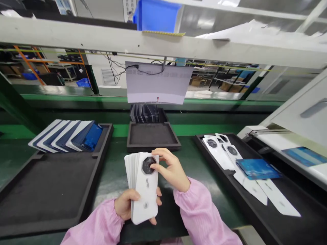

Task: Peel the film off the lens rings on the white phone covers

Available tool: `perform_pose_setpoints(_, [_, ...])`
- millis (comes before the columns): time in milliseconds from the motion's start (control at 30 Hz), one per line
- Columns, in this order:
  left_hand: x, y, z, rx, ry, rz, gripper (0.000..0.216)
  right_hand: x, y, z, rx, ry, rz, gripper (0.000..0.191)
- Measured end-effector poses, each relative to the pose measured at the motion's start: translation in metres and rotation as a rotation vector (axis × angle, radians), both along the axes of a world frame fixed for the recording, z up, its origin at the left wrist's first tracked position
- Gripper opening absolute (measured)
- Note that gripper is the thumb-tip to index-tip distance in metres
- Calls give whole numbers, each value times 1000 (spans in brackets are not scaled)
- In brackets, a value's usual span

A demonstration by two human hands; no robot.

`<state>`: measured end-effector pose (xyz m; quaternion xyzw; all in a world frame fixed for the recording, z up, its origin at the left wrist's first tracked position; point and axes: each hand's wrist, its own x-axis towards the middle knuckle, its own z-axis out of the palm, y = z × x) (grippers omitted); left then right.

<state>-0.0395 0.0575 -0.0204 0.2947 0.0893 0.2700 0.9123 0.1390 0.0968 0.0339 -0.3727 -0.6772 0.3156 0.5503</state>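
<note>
A fanned stack of white phone-back sheets [145, 207], each front one printed with a dark camera emblem, stands tilted over the green bench. My left hand [125, 203] is wrapped round its lower part, thumb on the front and fingertips showing at the right edge. At the top right corner, my right hand [175, 168] pinches the front sheet, its thumb over the dark emblem and its fingers behind the upper edge. How many sheets the right fingers hold cannot be seen.
On the left, a black tray [43, 190] bears a leaning row of blue and white sheets [68, 134]. Behind the stack sits a smaller black tray [153, 134] with dark sheets [145, 113]. A right tray [288, 190] holds loose white sheets and a blue sheet [258, 169], beside a white machine [306, 102].
</note>
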Motion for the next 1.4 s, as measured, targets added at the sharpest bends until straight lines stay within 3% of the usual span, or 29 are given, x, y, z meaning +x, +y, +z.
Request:
perform_pose_setpoints(167, [-4, 0, -1, 49, 222, -57, 56, 12, -10, -3, -42, 2, -51, 18])
perform_pose_setpoints(433, [-8, 2, 13, 130, 514, -92, 54, 23, -16, 5, -74, -12, -19, 14])
perform_pose_setpoints(800, [-7, 2, 17, 100, 526, -130, 53, 23, -18, 0, -86, -15, -99, 10])
perform_pose_setpoints(967, [-5, 1, 22, 122, 570, -116, 51, 27, -21, 4, -103, -89, -58, 7])
perform_pose_setpoints(1067, [0, -3, 20, 71, 537, -84, 50, 27, -25, 0, 38, -193, -127, 9])
perform_pose_setpoints(1167, [3, -6, 12, -78, 305, -104, 55, 20, -28, -10, 393, -342, -223, 12])
perform_pose_setpoints(1233, [2, -8, 8, -142, 181, -97, 57, 15, -31, -15, 549, -462, -167, 14])
perform_pose_setpoints(1400, [-2, -10, 13, -268, 8, -106, 60, 9, -41, -6, 666, -468, 35, 13])
